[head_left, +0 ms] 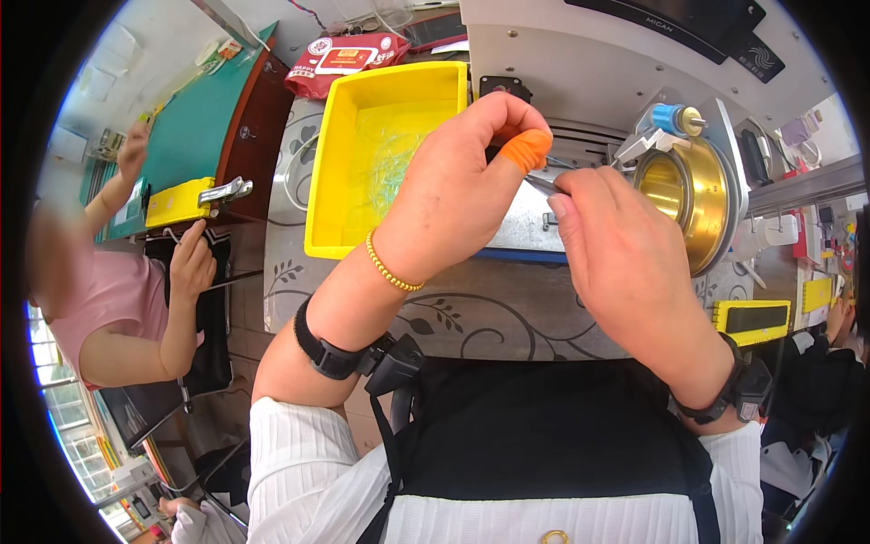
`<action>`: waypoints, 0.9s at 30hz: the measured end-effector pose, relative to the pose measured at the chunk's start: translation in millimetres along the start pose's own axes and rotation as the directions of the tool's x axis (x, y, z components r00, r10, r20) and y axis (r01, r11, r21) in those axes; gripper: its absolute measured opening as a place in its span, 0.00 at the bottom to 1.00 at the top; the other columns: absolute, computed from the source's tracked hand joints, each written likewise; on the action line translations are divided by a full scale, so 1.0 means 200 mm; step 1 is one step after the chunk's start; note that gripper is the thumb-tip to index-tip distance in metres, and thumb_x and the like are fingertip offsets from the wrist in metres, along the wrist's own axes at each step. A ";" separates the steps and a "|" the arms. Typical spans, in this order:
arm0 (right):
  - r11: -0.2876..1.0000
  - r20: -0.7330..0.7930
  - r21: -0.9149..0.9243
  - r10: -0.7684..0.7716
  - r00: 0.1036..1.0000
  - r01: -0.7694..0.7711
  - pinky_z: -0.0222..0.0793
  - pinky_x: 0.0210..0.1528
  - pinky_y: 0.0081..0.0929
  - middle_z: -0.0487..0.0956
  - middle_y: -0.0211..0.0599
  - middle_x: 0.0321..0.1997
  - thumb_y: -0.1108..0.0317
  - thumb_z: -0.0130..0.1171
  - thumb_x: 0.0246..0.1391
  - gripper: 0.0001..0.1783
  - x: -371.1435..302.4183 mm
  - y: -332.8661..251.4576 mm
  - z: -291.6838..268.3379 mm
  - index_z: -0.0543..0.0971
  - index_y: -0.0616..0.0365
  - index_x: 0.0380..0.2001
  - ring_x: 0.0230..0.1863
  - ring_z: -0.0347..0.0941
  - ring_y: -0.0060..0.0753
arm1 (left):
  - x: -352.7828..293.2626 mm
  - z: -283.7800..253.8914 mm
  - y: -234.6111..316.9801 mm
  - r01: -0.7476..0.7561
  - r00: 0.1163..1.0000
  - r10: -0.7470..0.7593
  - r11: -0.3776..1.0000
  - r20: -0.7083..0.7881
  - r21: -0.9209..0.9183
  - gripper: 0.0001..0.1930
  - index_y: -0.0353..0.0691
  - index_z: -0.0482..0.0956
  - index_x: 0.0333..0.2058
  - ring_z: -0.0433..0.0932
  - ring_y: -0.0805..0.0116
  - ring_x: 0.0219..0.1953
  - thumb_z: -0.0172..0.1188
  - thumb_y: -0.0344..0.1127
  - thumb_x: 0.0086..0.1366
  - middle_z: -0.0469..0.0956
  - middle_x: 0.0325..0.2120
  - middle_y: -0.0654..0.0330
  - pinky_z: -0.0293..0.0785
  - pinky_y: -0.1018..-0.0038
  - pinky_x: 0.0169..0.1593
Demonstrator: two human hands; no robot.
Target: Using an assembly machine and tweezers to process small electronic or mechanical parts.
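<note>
In front of a white machine [580, 91], my two hands are raised close together. My left hand [471, 172] has curled fingers and an orange finger cot [527, 150] on the thumb. The fingers are pinched together, and whatever they hold is hidden. My right hand [625, 245] grips slim metal tweezers [541, 185], their tips pointing toward my left hand. A short thin strand shows between the hands. Below them is a metal plate [535, 227] on the machine's bed. A gold-coloured metal ring [700, 204] stands to the right of my right hand.
A yellow bin [340, 172] with thin, pale green strands [391, 170] inside stands left of the machine. Behind it lies a red package [349, 63]. A blue cylinder [669, 118] sits above the ring. At far left, a co-worker in pink [127, 299] sits by a green-topped desk [195, 127].
</note>
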State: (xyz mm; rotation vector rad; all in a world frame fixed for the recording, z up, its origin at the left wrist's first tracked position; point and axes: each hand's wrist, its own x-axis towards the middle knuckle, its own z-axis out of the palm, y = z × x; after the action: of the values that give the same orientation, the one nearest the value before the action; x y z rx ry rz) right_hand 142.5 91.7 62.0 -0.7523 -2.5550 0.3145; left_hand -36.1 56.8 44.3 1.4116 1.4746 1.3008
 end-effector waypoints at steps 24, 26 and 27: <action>0.999 0.132 -0.019 -0.026 0.991 0.029 0.70 0.37 0.36 0.73 0.40 0.34 0.66 0.60 0.54 0.12 -0.24 0.05 0.15 0.73 0.60 0.39 0.37 0.73 0.43 | -0.07 -0.26 -0.14 -0.098 0.947 0.101 0.995 -0.305 0.025 0.07 0.40 0.77 0.42 0.75 0.54 0.52 0.57 0.31 0.66 0.77 0.52 0.51 0.68 0.67 0.57; 0.996 0.100 -0.011 -0.083 0.992 0.085 0.67 0.42 0.36 0.73 0.38 0.36 0.68 0.62 0.50 0.12 -0.23 0.06 0.15 0.74 0.59 0.38 0.41 0.71 0.42 | -0.13 -0.34 -0.23 0.112 0.951 0.085 0.800 -0.297 0.589 0.09 0.39 0.77 0.45 0.72 0.62 0.59 0.55 0.33 0.69 0.74 0.58 0.54 0.61 0.72 0.64; 0.996 0.099 -0.002 -0.091 0.991 0.092 0.67 0.42 0.36 0.73 0.38 0.36 0.68 0.62 0.50 0.12 -0.21 0.05 0.12 0.74 0.59 0.38 0.41 0.71 0.42 | -0.15 -0.37 -0.25 0.120 0.949 0.084 0.795 -0.303 0.594 0.09 0.39 0.77 0.45 0.72 0.62 0.59 0.55 0.33 0.69 0.74 0.58 0.54 0.61 0.72 0.64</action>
State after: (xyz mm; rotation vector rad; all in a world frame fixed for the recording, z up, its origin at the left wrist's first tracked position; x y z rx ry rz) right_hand 166.9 73.5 23.2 -0.6340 -2.6748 0.3207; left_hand -115.7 18.8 9.4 1.6168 2.2716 1.1161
